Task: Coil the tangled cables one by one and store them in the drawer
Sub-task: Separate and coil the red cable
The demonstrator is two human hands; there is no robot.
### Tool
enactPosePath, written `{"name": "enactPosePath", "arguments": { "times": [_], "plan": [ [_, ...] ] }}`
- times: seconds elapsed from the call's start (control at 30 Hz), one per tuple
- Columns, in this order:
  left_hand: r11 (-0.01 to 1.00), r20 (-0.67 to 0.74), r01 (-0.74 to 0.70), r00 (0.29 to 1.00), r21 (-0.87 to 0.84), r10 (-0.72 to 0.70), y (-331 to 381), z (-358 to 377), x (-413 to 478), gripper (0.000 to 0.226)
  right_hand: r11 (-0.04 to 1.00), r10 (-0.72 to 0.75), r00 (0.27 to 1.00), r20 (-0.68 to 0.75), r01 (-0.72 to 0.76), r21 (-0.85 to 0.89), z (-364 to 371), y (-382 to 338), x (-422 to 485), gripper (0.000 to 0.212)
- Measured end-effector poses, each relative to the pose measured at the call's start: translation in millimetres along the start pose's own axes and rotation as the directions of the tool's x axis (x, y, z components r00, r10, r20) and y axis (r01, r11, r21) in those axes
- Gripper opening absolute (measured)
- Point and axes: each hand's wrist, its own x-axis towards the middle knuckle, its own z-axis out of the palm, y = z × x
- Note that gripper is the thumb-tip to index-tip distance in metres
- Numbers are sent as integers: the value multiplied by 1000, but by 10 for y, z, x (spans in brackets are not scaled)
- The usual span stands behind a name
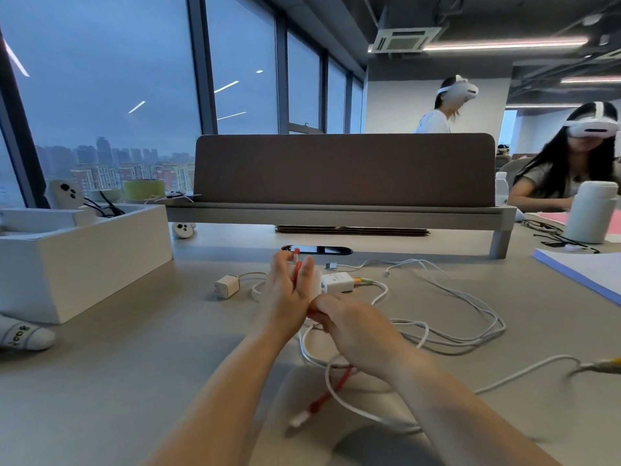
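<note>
Here the smooth red cable point(327, 391) runs up between the left hand's point(285, 297) nearly straight fingers, pinched there; the right hand point(349, 326) curls round it, fingertips hidden, over the matte grey tabletop point(134, 364).

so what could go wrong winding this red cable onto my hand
The red cable trails from the right hand across a white cable, so more winding may drag that tangle along. Its loose plug could catch in the white loop. The end pinched by the left hand might slip free.
</note>
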Motion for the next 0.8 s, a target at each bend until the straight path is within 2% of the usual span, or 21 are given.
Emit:
{"name": "enactPosePath", "arguments": {
  "times": [0.1, 0.17, 0.27, 0.37, 0.47, 0.53, 0.6, 0.73, 0.8],
  "plan": [
    [996, 124, -3, 992, 84, -7, -81, 28, 10, 47, 996, -39, 983, -177, 53, 75, -70, 37, 1, 8],
    [995, 187, -21, 982, 98, 2, -75, 29, -10, 58, 993, -11, 971, -240, 39, 111, -104, 75, 1, 19],
    [994, 272, -12, 962, 108, -18, -4, -11, -26, 58, 987, 38, 966, -257, 4, 161, -119, 146, 11, 24],
    [988, 382, 13, 921, 152, -71, 15, -86, -44, 67, 977, 69, 960, -271, -10, 213, -144, 237, 12, 20],
    [991, 493, 65, 862, 121, -116, 26, -153, -78, 76, 990, 75, 965, -249, -42, 137, -169, 296, -18, 13],
    [990, 541, 100, 830, 95, -135, 52, -170, -84, 72, 993, 101, 965, -240, -82, 89, -169, 325, -29, 14],
    [990, 560, 111, 816, 91, -144, 83, -178, -84, 63, 985, 137, 965, -224, -109, 133, -177, 339, -26, 20],
    [987, 624, 153, 766, 57, -155, 88, -206, -82, 45, 880, 184, 972, -146, -97, 465, -254, 353, -11, 11],
    [977, 650, 211, 744, -11, -153, 89, -224, -90, 39, 839, 177, 976, -129, -81, 538, -303, 375, -29, 7]
  ]
}}
